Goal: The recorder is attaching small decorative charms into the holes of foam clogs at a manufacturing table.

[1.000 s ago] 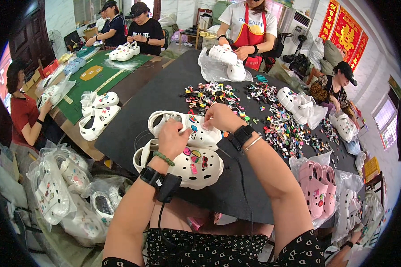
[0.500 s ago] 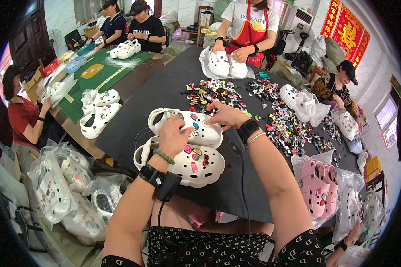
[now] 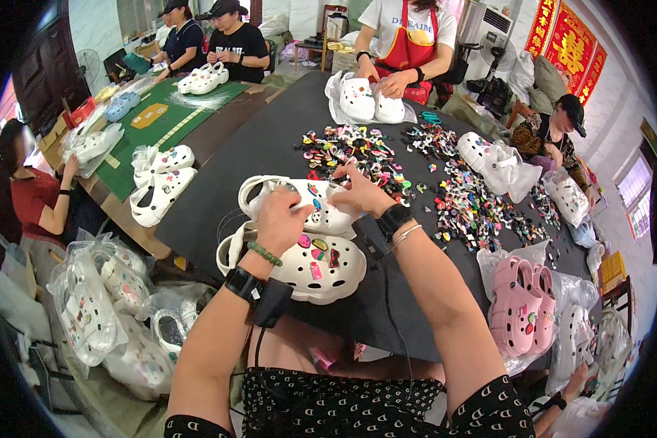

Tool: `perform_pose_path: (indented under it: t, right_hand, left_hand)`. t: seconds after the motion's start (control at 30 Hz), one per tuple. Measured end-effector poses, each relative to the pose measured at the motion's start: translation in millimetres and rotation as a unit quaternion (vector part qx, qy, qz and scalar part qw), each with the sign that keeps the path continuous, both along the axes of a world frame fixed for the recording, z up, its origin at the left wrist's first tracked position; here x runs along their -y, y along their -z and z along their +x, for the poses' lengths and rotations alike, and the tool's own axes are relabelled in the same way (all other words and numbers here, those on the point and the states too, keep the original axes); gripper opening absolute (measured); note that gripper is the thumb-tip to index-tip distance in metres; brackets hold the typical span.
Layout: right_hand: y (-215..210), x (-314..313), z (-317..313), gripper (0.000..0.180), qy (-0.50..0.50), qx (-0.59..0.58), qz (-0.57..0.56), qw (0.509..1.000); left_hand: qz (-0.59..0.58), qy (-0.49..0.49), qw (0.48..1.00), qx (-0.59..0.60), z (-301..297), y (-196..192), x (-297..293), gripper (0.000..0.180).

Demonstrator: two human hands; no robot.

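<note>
Two white clogs lie side by side on the dark table in front of me. The far clog (image 3: 328, 218) carries small charms, among them a rainbow-coloured one and a panda-like one. On the near clog (image 3: 347, 281) sit several charms, including a pink one and a red glasses-shaped one. My left hand (image 3: 281, 223) is closed on the far clog at its foot opening, its fingertips partly hidden. Over that clog's toe end, my right hand (image 3: 365, 193) has thumb and fingers apart, the thumb close to the shoe's upper. Nothing shows between those fingers.
Piles of loose colourful charms (image 3: 474, 212) spread beyond and right of my hands. Pink clogs (image 3: 517, 310) stand at the right edge, bagged white clogs (image 3: 87, 306) at lower left. Across the table, a person in a red apron (image 3: 409, 55) handles white clogs (image 3: 358, 101).
My right hand has shifted slightly left, and its thumb and fingers are spread further apart. Both near clogs have moved slightly left. The left hand stays on the far clog.
</note>
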State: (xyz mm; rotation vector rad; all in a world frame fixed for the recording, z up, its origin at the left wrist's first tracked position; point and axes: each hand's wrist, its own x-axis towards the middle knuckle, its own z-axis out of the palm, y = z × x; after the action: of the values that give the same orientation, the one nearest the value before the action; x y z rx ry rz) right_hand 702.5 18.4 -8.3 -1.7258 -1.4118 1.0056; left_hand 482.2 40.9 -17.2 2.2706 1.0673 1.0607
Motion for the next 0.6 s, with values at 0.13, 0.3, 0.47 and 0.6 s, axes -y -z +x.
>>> perform_pose_path:
  t: [0.13,0.3,0.47,0.6]
  right_hand:
    - [1.0,4.0,9.9,0.072,-0.009,0.003,-0.032,0.999]
    - [-5.4,13.9,22.9,0.080,-0.022,-0.054,-0.050,0.997]
    - [-4.6,0.1,22.9,0.072,-0.048,-0.026,-0.102,0.993]
    - [3.2,-4.2,29.8,0.069,-0.053,-0.078,-0.115,0.989]
  left_hand:
    - [-0.008,-0.021,1.000,-0.010,-1.1,9.5,-6.3,0.035]
    - [-0.180,-0.017,0.981,-0.067,7.5,-20.2,-2.1,0.057]
    - [-0.141,-0.063,0.984,-0.084,7.4,-10.7,-8.7,0.049]
    - [-0.143,-0.030,0.989,0.008,5.3,-8.4,-6.9,0.035]
